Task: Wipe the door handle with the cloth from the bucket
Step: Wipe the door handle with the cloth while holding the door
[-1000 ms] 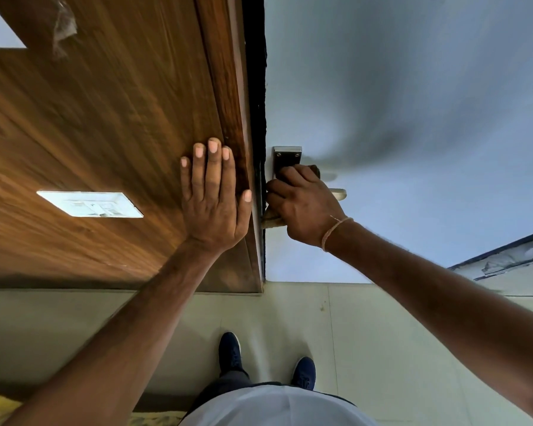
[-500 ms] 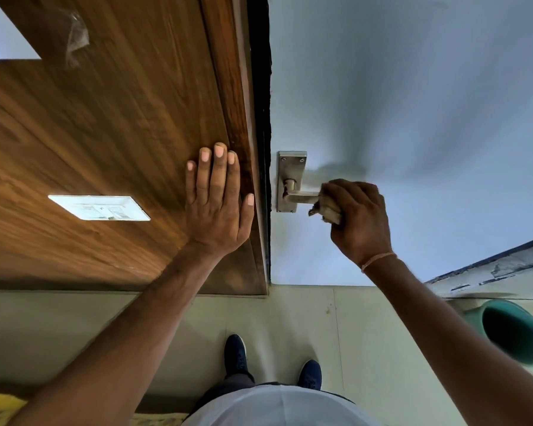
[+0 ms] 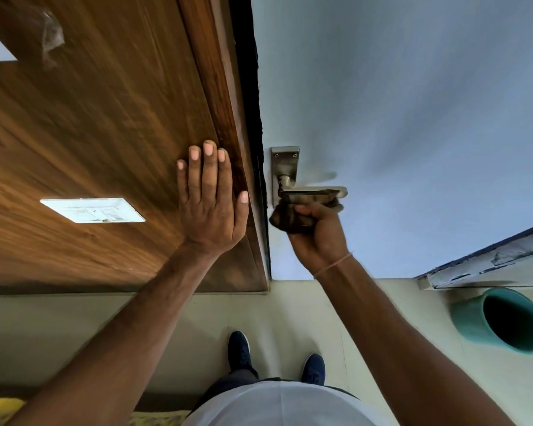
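A metal lever door handle [image 3: 313,190] on a rectangular back plate sticks out of the pale grey door [image 3: 413,118]. My right hand [image 3: 319,233] is closed around a bunched brown cloth [image 3: 286,218] and presses it against the underside of the lever. My left hand [image 3: 211,199] lies flat with fingers spread on the brown wooden panel [image 3: 105,133] left of the door edge. The teal bucket [image 3: 502,319] stands on the floor at the lower right, its opening dark.
A white switch plate [image 3: 93,210] is set in the wooden panel at the left. My two dark blue shoes [image 3: 240,352] stand on the pale tiled floor [image 3: 290,309] below the handle. A worn step or ledge [image 3: 490,265] runs behind the bucket.
My right hand slid from the handle's base out along the lever, then came back under it with the cloth. The view shifted and brought the bucket in. My left hand stayed put.
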